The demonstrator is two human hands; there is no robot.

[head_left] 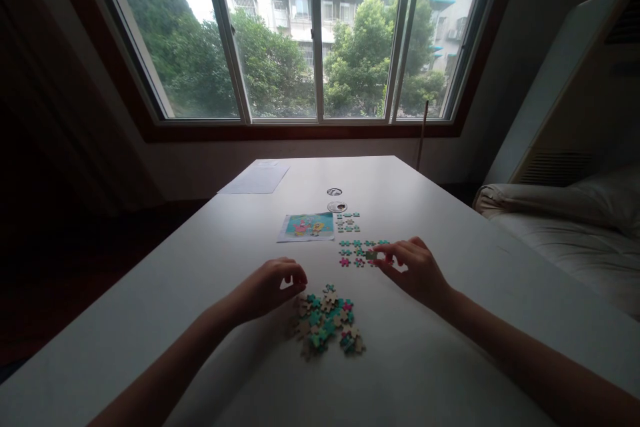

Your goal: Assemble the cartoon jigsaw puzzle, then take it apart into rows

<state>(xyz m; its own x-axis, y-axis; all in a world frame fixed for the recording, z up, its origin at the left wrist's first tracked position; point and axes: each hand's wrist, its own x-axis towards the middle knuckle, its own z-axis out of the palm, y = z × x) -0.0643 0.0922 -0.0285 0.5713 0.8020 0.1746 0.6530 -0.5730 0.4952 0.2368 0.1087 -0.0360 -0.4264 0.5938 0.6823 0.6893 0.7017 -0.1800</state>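
The right hand (414, 268) pinches a dark piece (371, 255) at the spaced rows (359, 253) on the table (240, 233); the left hand (277, 285) curls beside the heap (323, 328), perhaps holding nothing, though I cannot tell.

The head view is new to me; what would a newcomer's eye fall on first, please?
Probably the bright, pale-framed sliding window across the top. Next comes the heap of teal and beige jigsaw pieces, low in the middle. Right of centre, the bare right hand pinches a dark jigsaw piece near rows of teal and pink pieces.
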